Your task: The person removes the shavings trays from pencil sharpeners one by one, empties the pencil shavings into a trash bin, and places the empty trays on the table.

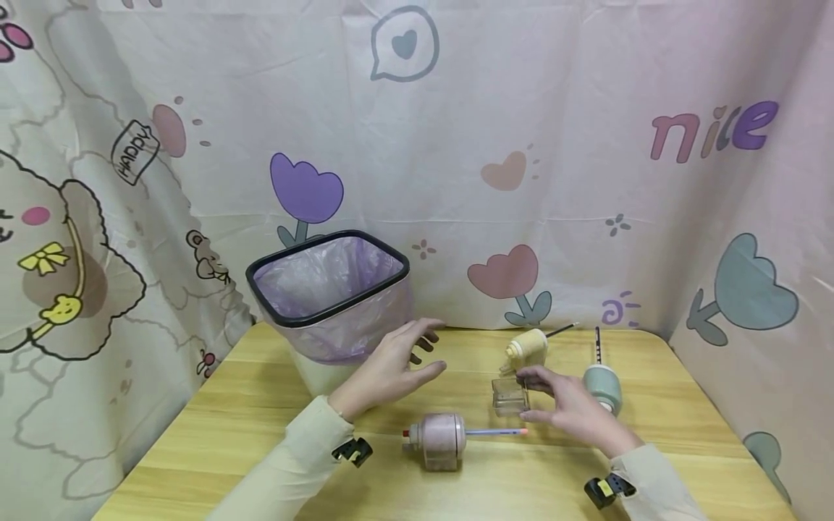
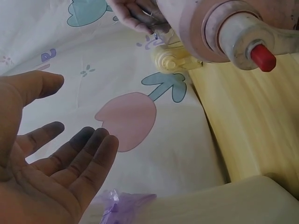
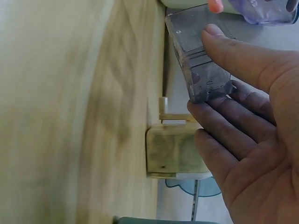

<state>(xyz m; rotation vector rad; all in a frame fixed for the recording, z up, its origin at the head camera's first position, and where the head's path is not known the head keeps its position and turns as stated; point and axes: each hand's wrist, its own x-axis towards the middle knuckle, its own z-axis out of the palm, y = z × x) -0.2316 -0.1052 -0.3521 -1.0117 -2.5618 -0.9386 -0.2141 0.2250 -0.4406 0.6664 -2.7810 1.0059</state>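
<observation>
Right fingers (image 3: 219, 126) in a pinch on a boxy, clear-plastic container (image 3: 189, 35), left fingers (image 2: 96, 168) loose near crinkly purple film (image 1: 352, 336)

A curtained-off desk corner; whether it belongs to a home or an office cannot be told. Cartoon-print curtains (image 1: 423, 145) with tulips and hearts enclose the back and sides of a wood-grain table (image 1: 215, 441), which bears pencil sharpeners (image 1: 439, 441) and a bag-lined wastebasket (image 1: 319, 375).
</observation>
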